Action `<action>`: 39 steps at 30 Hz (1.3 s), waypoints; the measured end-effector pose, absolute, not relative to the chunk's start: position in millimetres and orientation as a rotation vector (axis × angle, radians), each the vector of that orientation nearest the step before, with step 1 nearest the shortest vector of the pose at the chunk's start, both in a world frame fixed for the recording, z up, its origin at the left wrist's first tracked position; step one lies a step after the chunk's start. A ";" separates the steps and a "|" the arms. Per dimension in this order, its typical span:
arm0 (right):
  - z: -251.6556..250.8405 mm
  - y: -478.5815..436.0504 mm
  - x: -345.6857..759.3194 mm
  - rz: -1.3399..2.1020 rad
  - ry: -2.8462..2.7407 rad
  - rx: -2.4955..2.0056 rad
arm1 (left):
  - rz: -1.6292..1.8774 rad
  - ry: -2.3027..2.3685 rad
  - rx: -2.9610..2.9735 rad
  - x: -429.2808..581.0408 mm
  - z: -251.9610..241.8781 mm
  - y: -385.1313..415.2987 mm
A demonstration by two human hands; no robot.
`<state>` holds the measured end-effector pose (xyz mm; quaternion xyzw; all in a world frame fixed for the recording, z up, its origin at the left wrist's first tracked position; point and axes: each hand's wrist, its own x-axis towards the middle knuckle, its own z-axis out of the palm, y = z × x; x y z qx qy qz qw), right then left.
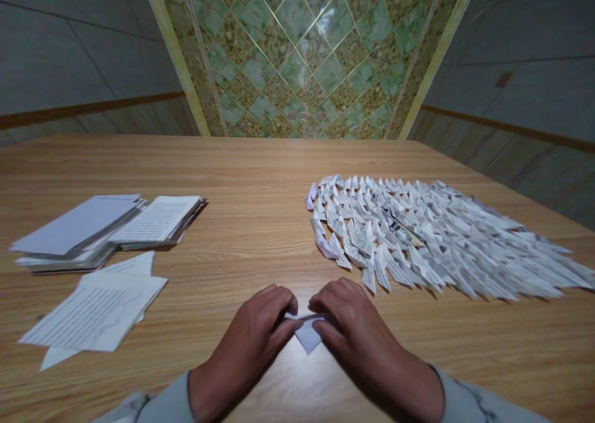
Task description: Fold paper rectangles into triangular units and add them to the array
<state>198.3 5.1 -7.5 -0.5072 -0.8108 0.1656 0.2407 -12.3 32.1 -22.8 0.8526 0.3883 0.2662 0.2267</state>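
Note:
A small folded piece of white paper (308, 337) is held between my two hands, close to the near edge of the table, with one corner pointing toward me. My left hand (263, 320) pinches its left side between thumb and curled fingers. On the right side, my right hand (351, 320) grips it the same way, thumb on top of the fold. The fingertips behind the paper are partly hidden. Just beyond my right hand begins a large group of folded paper boats (400, 231), set close together in rows.
Loose printed sheets (88, 311) lie at the left front of the wooden table (242, 175). Behind them are a stack of larger paper (79, 224) and a stack of smaller printed sheets (160, 219). A tiled wall (297, 57) stands beyond the far edge.

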 end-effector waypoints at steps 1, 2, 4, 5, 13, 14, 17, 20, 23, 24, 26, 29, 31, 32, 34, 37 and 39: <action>-9.6 6.5 199.2 0.445 -2.207 -1.358 | 0.792 1.045 2.365 -12.6 -22.4 32.1; -11.1 8.0 200.1 0.423 -2.196 -1.322 | 0.849 1.020 2.374 -13.0 -21.5 32.1; -11.1 11.0 201.4 0.348 -2.175 -1.222 | 0.946 0.993 2.366 -13.5 -18.5 32.2; -9.7 12.2 201.8 0.299 -2.166 -1.167 | 0.981 0.983 2.358 -13.7 -16.7 32.1; -9.5 17.4 195.9 -0.125 -2.254 -1.019 | 0.829 1.003 2.639 -12.5 -14.7 31.5; -12.6 18.0 195.1 -0.144 -2.294 -1.025 | 0.731 1.035 2.670 -12.3 -16.8 30.8; -18.7 19.0 195.2 -0.113 -2.394 -1.068 | 0.499 1.094 2.695 -12.8 -21.8 28.2; -17.1 19.1 199.1 0.054 -2.434 -1.152 | 0.431 1.115 2.653 -14.4 -22.0 26.9; -12.9 18.9 203.3 0.281 -2.408 -1.247 | 0.447 1.142 2.592 -15.8 -19.9 27.8; -12.1 18.9 204.2 0.346 -2.389 -1.275 | 0.452 1.151 2.576 -16.1 -19.5 28.1; -11.7 18.8 205.0 0.433 -2.351 -1.318 | 0.463 1.163 2.559 -16.6 -19.5 28.6; -12.4 19.2 204.4 0.461 -2.333 -1.362 | 0.480 1.173 2.559 -16.9 -20.3 28.6; -12.6 20.0 203.4 0.443 -2.332 -1.396 | 0.490 1.179 2.558 -16.6 -20.3 28.4; -12.5 20.6 202.8 0.436 -2.333 -1.415 | 0.493 1.183 2.554 -16.4 -20.0 28.3; -12.0 22.1 201.5 0.421 -2.336 -1.454 | 0.501 1.192 2.538 -15.7 -19.0 28.3; -11.4 23.9 199.6 0.407 -2.341 -1.496 | 0.510 1.201 2.525 -14.8 -18.5 28.7; -11.4 24.5 198.4 0.404 -2.337 -1.510 | 0.509 1.211 2.535 -14.9 -19.7 29.2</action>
